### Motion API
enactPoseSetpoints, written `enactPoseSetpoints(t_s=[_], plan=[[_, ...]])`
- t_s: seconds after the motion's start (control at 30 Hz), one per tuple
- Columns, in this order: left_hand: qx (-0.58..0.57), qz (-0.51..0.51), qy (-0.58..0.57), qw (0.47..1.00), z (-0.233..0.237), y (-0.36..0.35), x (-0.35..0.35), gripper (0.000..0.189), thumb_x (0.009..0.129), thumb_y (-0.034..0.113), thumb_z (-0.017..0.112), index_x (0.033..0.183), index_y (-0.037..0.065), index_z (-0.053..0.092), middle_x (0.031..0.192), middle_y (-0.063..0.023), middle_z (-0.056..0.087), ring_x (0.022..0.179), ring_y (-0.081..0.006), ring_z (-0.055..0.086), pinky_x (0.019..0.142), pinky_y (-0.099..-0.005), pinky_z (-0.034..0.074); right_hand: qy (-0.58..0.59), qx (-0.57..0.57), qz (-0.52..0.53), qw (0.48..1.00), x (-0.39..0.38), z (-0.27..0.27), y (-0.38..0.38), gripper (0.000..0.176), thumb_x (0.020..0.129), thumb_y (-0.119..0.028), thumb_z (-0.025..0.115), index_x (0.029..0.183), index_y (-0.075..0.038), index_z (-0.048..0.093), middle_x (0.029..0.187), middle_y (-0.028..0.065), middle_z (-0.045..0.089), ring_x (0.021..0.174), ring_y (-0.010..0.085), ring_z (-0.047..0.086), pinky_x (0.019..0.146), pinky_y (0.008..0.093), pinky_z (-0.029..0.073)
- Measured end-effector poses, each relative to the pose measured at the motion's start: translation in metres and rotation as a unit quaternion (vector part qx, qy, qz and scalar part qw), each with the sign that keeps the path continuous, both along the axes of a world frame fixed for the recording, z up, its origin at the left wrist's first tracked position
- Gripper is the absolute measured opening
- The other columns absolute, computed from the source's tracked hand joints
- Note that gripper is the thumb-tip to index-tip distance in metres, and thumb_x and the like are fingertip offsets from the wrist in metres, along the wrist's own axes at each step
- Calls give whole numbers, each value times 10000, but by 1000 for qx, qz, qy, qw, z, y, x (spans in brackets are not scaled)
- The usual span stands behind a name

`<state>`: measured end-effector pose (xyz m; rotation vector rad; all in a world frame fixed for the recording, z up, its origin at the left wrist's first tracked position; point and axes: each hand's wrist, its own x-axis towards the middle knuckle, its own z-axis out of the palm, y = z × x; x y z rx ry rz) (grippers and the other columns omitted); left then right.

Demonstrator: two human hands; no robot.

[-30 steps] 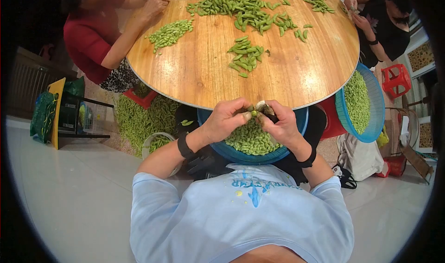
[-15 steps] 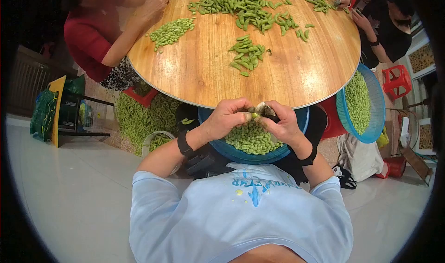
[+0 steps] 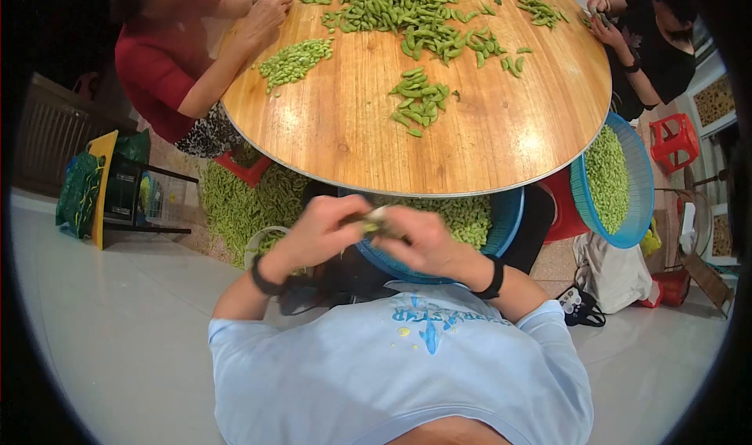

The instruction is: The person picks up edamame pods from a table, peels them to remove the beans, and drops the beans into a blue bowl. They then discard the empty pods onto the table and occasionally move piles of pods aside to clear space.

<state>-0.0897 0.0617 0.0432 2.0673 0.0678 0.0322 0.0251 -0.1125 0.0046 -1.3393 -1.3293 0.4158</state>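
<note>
My left hand [image 3: 319, 229] and my right hand [image 3: 421, 240] meet fingertip to fingertip in front of the table edge, both closed and smeared by motion. Between their fingers is a green soybean pod [image 3: 371, 226], blurred and mostly covered. Something dark shows at the right fingers, too blurred to name. Beneath my right hand stands a blue basin [image 3: 513, 219] of shelled green soybeans [image 3: 464, 216]. A small group of pods [image 3: 421, 99] lies on the round wooden table [image 3: 345, 132], with a larger pod heap [image 3: 376, 6] behind it.
A person in red [image 3: 157, 73] sits left, near shelled beans [image 3: 294, 63]; another in black [image 3: 654, 49] handles something small at right. Green pods or shells [image 3: 243, 198] cover the floor beside a white bucket [image 3: 252, 249]. A blue basket [image 3: 578, 180] of beans stands right.
Both hands have moved left and toward my body, away from over the basin, with the fingers still together. The person at right has drawn their hands together by the table edge.
</note>
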Motion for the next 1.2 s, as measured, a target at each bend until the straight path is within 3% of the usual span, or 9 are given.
enactPoseSetpoints(t_s=[0.07, 0.13, 0.2, 0.3, 0.43, 0.6, 0.7, 0.9, 1.2], plan=[[165, 48, 49, 984, 29, 21, -24, 146, 811, 87, 559, 924, 8, 609, 693, -217, 587, 609, -360, 610, 545, -429, 472, -8, -39, 89, 995, -13, -4, 9, 353, 797, -66, 673, 1123, -3, 553, 837, 147, 582, 751, 317, 609, 652, 365, 488], [453, 43, 208, 866, 32, 52, -49, 177, 827, 189, 614, 876, 20, 616, 731, -201, 607, 672, -379, 607, 610, -464, 490, -2, -28, 66, 997, -9, -12, 10, 326, 817, -63, 652, 1116, 5, 542, 825, 137, 585, 717, 287, 612, 623, 355, 488], [567, 54, 157, 807, 25, 58, -54, 173, 828, 193, 624, 862, 24, 615, 776, -181, 600, 741, -369, 594, 659, -450, 491, 1, -18, 48, 999, -3, -12, 9, 298, 837, -60, 630, 1108, 13, 532, 814, 127, 589, 684, 258, 616, 595, 344, 488], [351, 38, -19, 936, 14, 40, -3, 119, 829, 121, 614, 857, 5, 600, 791, -179, 576, 759, -364, 578, 669, -436, 484, 390, -173, 82, 901, 6, -6, -5, 156, 949, -115, 451, 1057, -9, 491, 793, 52, 580, 577, 86, 561, 429, 226, 397], [290, 76, -176, 938, -15, 23, 86, 153, 846, 120, 582, 836, -32, 568, 793, -197, 579, 769, -390, 586, 673, -448, 481, 525, -175, 77, 829, 9, -19, -26, 145, 954, -148, 445, 1026, -29, 486, 783, 60, 564, 535, 97, 503, 404, 213, 357], [300, 171, -24, 938, -38, 19, 144, 279, 803, 199, 634, 819, -58, 525, 801, -253, 573, 796, -428, 574, 702, -471, 462, 575, -122, 29, 808, 1, -29, -42, 143, 961, -145, 435, 1031, -31, 484, 798, 79, 551, 543, 108, 480, 403, 217, 351], [291, 172, -2, 941, -38, 17, 148, 202, 805, 122, 582, 882, -56, 524, 894, -259, 585, 871, -427, 579, 756, -482, 469, 560, -109, 31, 821, -2, -33, -46, 167, 970, -158, 436, 1061, -29, 489, 797, 70, 541, 545, 103, 475, 404, 215, 350], [234, 183, -121, 947, -54, 31, 140, 182, 773, 81, 597, 866, -54, 519, 804, -243, 570, 806, -419, 573, 690, -464, 448, 565, -108, 58, 816, -5, -32, -41, 233, 977, -144, 388, 1142, -11, 485, 770, 65, 497, 533, 90, 426, 410, 209, 346], [256, 187, -91, 944, -58, 34, 149, 206, 768, 122, 646, 823, -52, 552, 795, -239, 588, 758, -419, 575, 665, -432, 457, 471, -80, -23, 878, 6, -34, -39, 254, 986, -157, 403, 1164, -4, 499, 752, 47, 509, 516, 75, 430, 418, 195, 339]])
